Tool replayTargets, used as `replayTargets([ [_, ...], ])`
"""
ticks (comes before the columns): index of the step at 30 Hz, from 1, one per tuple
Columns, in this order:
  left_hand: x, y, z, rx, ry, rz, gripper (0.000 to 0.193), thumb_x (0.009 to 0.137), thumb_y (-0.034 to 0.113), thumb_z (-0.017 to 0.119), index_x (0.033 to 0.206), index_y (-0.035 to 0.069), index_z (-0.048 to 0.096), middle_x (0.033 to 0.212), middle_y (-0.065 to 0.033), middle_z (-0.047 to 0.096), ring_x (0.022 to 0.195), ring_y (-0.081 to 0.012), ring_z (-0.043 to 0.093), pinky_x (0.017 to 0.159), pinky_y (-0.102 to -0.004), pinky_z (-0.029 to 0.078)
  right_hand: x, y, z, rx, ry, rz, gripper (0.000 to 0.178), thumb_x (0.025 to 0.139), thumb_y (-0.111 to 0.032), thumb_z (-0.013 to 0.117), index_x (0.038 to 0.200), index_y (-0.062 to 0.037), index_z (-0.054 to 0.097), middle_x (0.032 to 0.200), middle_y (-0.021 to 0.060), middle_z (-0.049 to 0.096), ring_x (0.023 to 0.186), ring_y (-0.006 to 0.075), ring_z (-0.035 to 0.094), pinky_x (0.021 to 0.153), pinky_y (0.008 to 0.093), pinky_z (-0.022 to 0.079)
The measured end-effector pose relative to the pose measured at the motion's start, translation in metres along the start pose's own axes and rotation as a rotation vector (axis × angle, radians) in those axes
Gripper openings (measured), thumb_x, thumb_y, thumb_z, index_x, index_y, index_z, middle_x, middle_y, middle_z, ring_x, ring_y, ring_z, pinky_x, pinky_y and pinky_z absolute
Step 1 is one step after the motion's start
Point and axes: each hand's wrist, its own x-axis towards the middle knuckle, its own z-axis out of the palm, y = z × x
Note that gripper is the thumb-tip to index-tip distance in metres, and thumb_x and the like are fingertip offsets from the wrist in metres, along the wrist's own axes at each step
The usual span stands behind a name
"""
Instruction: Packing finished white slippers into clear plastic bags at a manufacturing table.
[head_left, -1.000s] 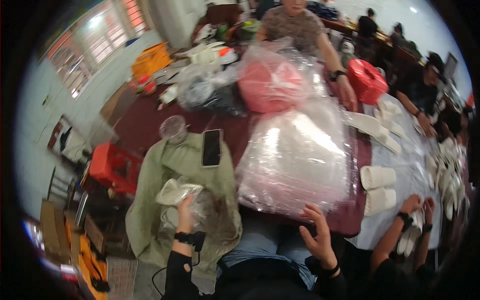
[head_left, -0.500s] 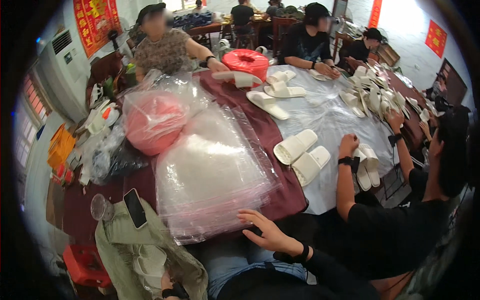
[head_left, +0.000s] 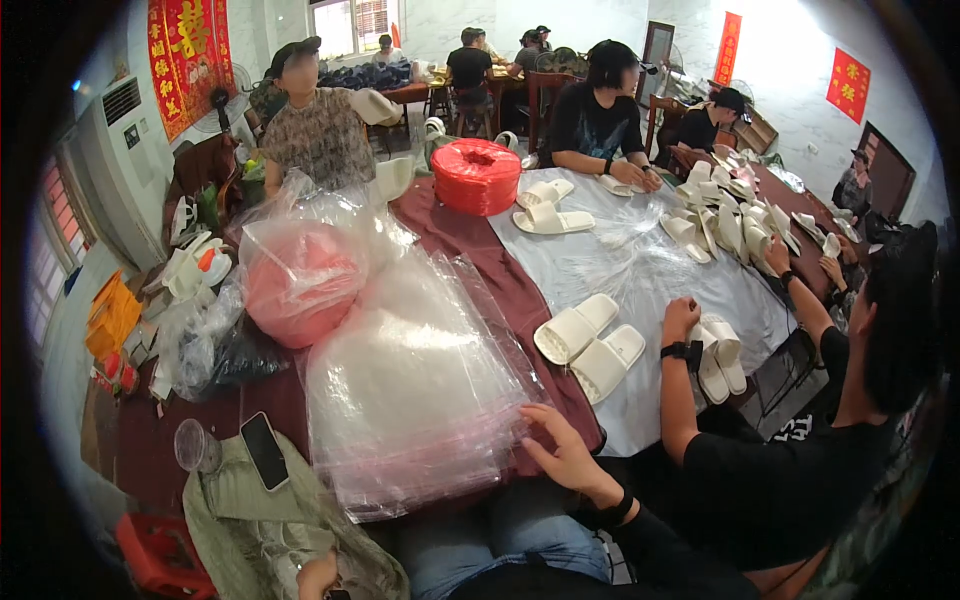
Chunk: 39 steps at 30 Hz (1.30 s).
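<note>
My right hand (head_left: 563, 455) is open, its fingers spread at the lower right corner of a stack of clear plastic bags (head_left: 410, 380) with pink edges. I cannot tell whether the fingertips touch the bags. At the lower edge my left hand (head_left: 318, 577) reaches into a pale green sack (head_left: 225, 510), beside a shiny clear bag (head_left: 285, 545); its fingers are mostly hidden. A pair of cream slippers (head_left: 590, 347) lies right of the stack, on a plastic-covered part of the table.
A red roll of plastic twine (head_left: 476, 178) and a pink bundle in clear plastic (head_left: 305, 285) stand farther back. A phone (head_left: 264, 452) lies on the sack beside a clear cup (head_left: 196, 446). Co-workers sit around the table; slippers pile up (head_left: 735, 205) at far right.
My right hand has moved rightward along the bags' near edge. Across the table, a person has drawn slippers back toward themselves. The whole view has shifted slightly.
</note>
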Motion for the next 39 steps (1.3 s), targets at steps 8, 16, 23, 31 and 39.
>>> replayTargets([
  [8, -0.056, 0.127, -0.039, -0.179, 0.38, 0.338, 0.016, 0.083, 0.016, 0.056, 0.092, 0.003, 0.054, 0.094, -0.0171, 0.054, 0.087, -0.0337, 0.051, 0.072, -0.0453, 0.038, 0.012, 0.049, -0.026, -0.284, 0.329, 0.176, 0.04, 0.079, -0.013, 0.062, 0.116, -0.0033, 0.051, 0.106, 0.0156, 0.056, 0.091, 0.0303, 0.055, 0.081, 0.0379, 0.044],
  [16, -0.037, 0.169, -0.015, 0.11, 0.775, 0.823, 0.052, 0.08, 0.041, 0.061, 0.119, 0.007, 0.056, 0.129, -0.0229, 0.043, 0.119, -0.0415, 0.039, 0.097, -0.0528, 0.031, 0.034, 0.048, -0.046, -0.703, 0.186, 0.28, 0.044, 0.08, -0.035, 0.059, 0.119, -0.0151, 0.054, 0.105, 0.016, 0.054, 0.094, 0.0358, 0.053, 0.08, 0.0439, 0.045],
  [23, -0.04, 0.185, -0.005, 0.4, 0.496, 0.793, 0.058, 0.081, 0.044, 0.055, 0.135, 0.028, 0.041, 0.142, -0.0216, 0.027, 0.125, -0.0476, 0.027, 0.103, -0.0597, 0.019, 0.049, 0.114, -0.067, -0.962, 0.292, 0.548, 0.049, 0.081, -0.047, 0.055, 0.121, -0.0192, 0.054, 0.112, 0.0199, 0.052, 0.104, 0.0357, 0.051, 0.081, 0.0481, 0.043],
  [31, 0.0, 0.171, 0.025, 0.648, 0.555, 0.877, 0.05, 0.086, 0.042, 0.047, 0.133, 0.028, 0.043, 0.138, -0.0221, 0.034, 0.121, -0.0469, 0.033, 0.098, -0.0663, 0.018, 0.063, 0.128, -0.07, -0.923, 0.253, 0.552, 0.053, 0.083, -0.053, 0.051, 0.125, -0.0197, 0.051, 0.103, 0.0185, 0.058, 0.101, 0.035, 0.053, 0.082, 0.0496, 0.04],
  [39, -0.01, 0.183, 0.024, 0.621, 0.498, 0.79, 0.053, 0.09, 0.052, 0.038, 0.136, 0.027, 0.039, 0.137, -0.0223, 0.036, 0.122, -0.0457, 0.034, 0.099, -0.0593, 0.024, 0.073, 0.146, -0.077, -0.844, 0.263, 0.541, 0.063, 0.081, -0.056, 0.052, 0.129, -0.0159, 0.044, 0.085, 0.0184, 0.063, 0.076, 0.0358, 0.062, 0.067, 0.0463, 0.048],
])
